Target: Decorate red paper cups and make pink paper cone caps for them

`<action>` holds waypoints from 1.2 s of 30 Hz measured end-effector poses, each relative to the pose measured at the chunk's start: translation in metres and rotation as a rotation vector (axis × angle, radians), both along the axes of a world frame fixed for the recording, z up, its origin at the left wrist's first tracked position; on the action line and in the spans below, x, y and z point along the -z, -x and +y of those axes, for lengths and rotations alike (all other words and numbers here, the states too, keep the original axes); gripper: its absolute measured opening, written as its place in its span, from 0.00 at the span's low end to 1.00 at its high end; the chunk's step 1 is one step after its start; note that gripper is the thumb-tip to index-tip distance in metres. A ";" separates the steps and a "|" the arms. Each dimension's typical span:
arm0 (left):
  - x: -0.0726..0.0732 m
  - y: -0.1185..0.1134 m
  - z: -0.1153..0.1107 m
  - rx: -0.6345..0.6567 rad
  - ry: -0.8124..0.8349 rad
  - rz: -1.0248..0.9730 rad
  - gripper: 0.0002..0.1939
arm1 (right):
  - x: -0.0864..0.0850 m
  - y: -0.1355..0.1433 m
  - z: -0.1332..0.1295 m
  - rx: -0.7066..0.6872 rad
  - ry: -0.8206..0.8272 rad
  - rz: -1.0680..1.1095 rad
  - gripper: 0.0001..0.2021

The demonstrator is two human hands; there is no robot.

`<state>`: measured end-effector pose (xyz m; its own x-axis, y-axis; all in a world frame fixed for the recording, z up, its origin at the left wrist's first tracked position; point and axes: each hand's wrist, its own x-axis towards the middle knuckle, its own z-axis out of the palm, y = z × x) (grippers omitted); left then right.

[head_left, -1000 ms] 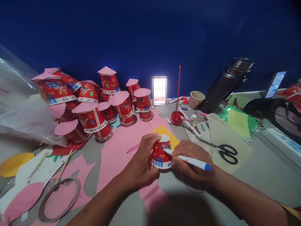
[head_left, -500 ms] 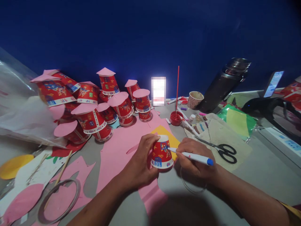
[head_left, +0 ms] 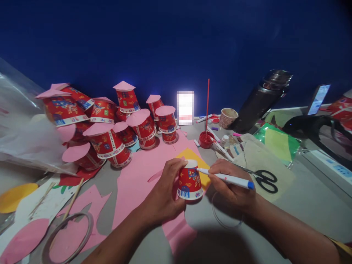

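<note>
Between the fingers and thumb of my left hand [head_left: 166, 189] is a red patterned paper cup [head_left: 189, 180], upside down, its white base upward and its rim toward the table. Blue marks show on the side facing me. My right hand [head_left: 231, 183] grips a white felt-tip pen [head_left: 227, 178] with a blue end; the tip meets the cup's upper side near the base. Beneath the hands lie pink paper [head_left: 137, 167] and a yellow sheet [head_left: 192, 154]. Several red cups with pink paper cone tops [head_left: 110, 141] are piled at the left back.
Black-handled scissors [head_left: 266, 180] lie right of my right hand. Behind them are a red paint pot [head_left: 206, 141] with a stick, loose pens, a patterned cup [head_left: 228, 117] and a leaning black flask [head_left: 261, 101]. A tape roll [head_left: 88, 234] sits at front left, beside paper scraps.
The pen tip has moved up slightly along the cup toward its base, and my right hand has shifted a little right. My left hand keeps its hold on the cup.
</note>
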<state>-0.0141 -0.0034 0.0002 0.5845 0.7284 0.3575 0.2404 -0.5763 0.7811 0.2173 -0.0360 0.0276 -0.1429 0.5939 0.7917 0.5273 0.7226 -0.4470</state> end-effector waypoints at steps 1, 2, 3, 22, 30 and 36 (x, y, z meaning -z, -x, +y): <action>0.001 0.000 0.000 0.002 -0.006 -0.002 0.41 | -0.001 0.000 0.000 -0.001 -0.002 -0.008 0.08; 0.001 0.000 0.000 0.006 -0.011 -0.005 0.41 | -0.001 0.000 0.000 -0.002 -0.003 -0.017 0.08; 0.002 0.000 0.001 0.010 -0.012 -0.007 0.42 | -0.002 0.000 0.001 -0.004 -0.001 -0.025 0.08; 0.000 0.000 0.002 0.010 -0.026 -0.010 0.40 | -0.001 -0.001 0.002 -0.029 0.055 -0.022 0.06; 0.000 0.000 0.002 0.013 -0.023 -0.008 0.40 | -0.003 -0.003 0.001 -0.079 0.083 -0.016 0.06; 0.002 0.001 0.000 0.007 -0.013 -0.005 0.41 | -0.003 -0.004 0.001 -0.095 0.102 -0.026 0.06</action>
